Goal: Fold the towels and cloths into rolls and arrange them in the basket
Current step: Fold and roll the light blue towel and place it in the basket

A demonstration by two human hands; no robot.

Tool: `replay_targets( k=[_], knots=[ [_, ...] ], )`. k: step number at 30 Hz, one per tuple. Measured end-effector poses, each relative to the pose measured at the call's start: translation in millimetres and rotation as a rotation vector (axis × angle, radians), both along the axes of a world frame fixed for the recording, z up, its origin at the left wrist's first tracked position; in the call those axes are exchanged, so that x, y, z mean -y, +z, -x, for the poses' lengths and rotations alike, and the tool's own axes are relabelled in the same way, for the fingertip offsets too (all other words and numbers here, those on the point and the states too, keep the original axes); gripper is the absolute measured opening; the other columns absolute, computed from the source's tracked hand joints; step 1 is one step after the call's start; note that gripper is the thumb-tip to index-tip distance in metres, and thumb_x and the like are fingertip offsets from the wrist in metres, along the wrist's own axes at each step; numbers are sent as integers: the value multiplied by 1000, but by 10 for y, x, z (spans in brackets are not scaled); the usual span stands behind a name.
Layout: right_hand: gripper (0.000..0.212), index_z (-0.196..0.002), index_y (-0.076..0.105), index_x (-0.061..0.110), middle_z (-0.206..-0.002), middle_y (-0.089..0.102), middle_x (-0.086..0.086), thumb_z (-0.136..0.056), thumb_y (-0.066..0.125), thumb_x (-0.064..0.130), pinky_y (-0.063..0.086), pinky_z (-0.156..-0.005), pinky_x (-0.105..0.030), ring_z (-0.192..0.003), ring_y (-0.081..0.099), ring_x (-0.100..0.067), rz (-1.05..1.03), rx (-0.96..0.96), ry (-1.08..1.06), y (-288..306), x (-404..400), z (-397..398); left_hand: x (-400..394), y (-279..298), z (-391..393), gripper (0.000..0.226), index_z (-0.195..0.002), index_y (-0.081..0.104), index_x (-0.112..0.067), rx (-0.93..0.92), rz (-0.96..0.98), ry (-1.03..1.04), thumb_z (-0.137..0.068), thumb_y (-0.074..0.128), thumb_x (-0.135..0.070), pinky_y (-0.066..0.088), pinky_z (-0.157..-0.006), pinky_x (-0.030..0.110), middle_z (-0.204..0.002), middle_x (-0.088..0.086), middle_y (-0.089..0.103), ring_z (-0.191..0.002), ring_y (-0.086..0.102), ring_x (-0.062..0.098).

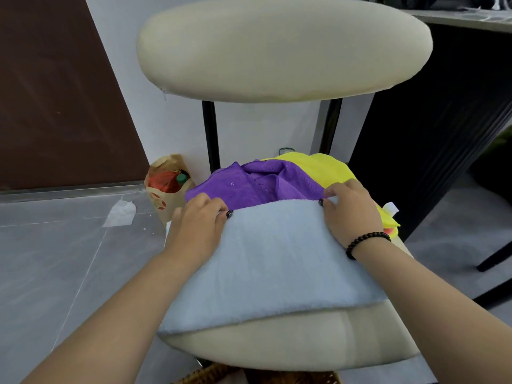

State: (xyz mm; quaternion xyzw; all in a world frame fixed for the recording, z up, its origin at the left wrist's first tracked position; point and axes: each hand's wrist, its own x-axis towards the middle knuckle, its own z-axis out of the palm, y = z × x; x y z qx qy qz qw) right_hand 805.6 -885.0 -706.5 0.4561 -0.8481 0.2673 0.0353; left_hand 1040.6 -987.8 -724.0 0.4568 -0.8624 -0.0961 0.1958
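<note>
As the blue towel (274, 253) lies crosswise, both hands, left hand (198, 224) and right hand (350, 209), pinch its far edge with curled fingers (329, 193), to roll it nearer.

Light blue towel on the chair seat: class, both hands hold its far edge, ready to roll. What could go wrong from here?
1. The light blue towel overhangs the chair seat at its near left corner, so rolling may drag it off.
2. The left hand and right hand grip far apart; the middle may sag, giving a loose roll.
3. The purple cloth touches the far edge and might get caught in.
</note>
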Motion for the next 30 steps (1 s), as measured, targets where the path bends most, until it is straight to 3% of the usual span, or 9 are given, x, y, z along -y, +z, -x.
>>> replay_targets(
  k=[3,6,8,13,17,22,26,29,30],
  knots=[
    [36,-100,70,5,-103,64,-14,-73,47,-1,47,-73,-41,-91,62,-37,165,-238,182,74,-57,-261,-265,128,55,32,-125,62,-11,-21,84,-12,-94,52,-11,38,-98,39,-132,9,54,-123,48,29],
    [46,-100,71,3,-105,69,-14,-71,35,6,50,-83,-38,-98,66,-35,230,-277,406,2,-288,-681,-672,110,4,51,-151,27,-13,27,-33,-17,-101,34,-21,9,-117,26,-162,2,12,-149,7,16],
    [46,-110,68,4,-120,65,-11,-78,35,11,48,-96,-40,-116,60,-30,155,-256,499,-168,-471,-905,-916,-18,-54,57,-154,3,-15,122,-95,-25,-102,19,-33,-8,-117,25,-161,-2,-12,-147,-14,10],
    [59,-140,45,8,-150,38,-6,-99,21,42,20,-111,-42,-141,31,-22,-222,-311,551,-428,-594,-910,-993,-262,-182,81,-151,-10,-18,258,-48,-73,-79,-11,-55,-11,-117,33,-157,-5,-17,-146,-15,10],
    [78,-153,-3,20,-158,-11,8,-90,7,65,-12,-115,-34,-144,-17,-8,-368,-231,515,-370,-693,-650,-904,-254,-435,83,-150,-18,-30,295,-95,-40,-75,-13,-65,-14,-117,30,-157,-8,-24,-144,-23,6],
    [90,-147,-25,24,-150,-33,12,-79,3,75,-17,-116,-35,-138,-31,-3,-492,-138,339,-257,-860,-383,-746,-177,-685,79,-150,-19,-30,265,-284,16,-84,-3,-72,-12,-115,28,-155,-10,-30,-142,-26,4],
    [87,-151,-10,10,-159,-15,-2,-87,4,67,-5,-119,-37,-146,-15,-15,-429,-91,145,-163,-833,-270,-587,-80,-676,68,-152,-16,-21,354,-292,118,-98,11,-52,-7,-120,43,-158,0,-27,-146,-22,18],
    [66,-143,34,-2,-151,33,-17,-90,47,35,23,-113,-45,-141,29,-33,-171,-371,271,-86,-534,-451,-550,3,-417,64,-154,-6,-15,242,-93,57,-98,6,-44,-7,-119,43,-161,2,-17,-147,-20,17],
    [59,-140,41,-1,-147,40,-16,-88,51,25,27,-111,-46,-137,36,-34,-104,-442,383,-83,-407,-549,-558,24,-306,64,-154,-3,-15,189,-82,4,-97,6,-42,-5,-119,40,-161,0,-14,-147,-16,15]
  ],
)
